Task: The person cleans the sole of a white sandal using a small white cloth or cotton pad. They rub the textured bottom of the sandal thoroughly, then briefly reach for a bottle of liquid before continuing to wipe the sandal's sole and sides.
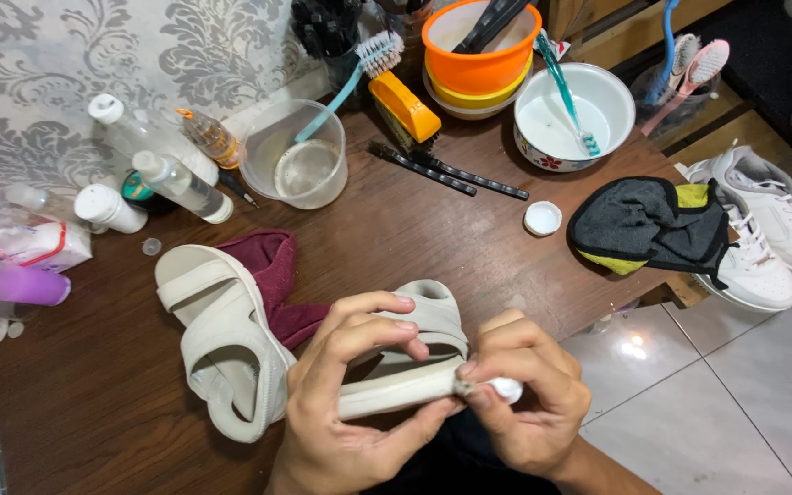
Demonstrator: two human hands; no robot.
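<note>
My left hand (341, 394) grips a white strappy sandal (419, 344) by its sole edge, held on its side over the table's near edge. My right hand (529, 394) pinches a small white pad (508, 390) against the sandal's sole rim. A second white sandal (217, 339) lies flat on the wooden table (414, 238) to the left, partly on a maroon cloth (277, 275).
Behind stand a clear plastic cup with a brush (300, 160), several bottles (171, 179), stacked orange and yellow bowls (478, 55), a white bowl with a toothbrush (570, 115), black brushes (446, 170), a white cap (543, 218). A grey-yellow cloth (648, 225) and white sneakers (767, 229) lie right.
</note>
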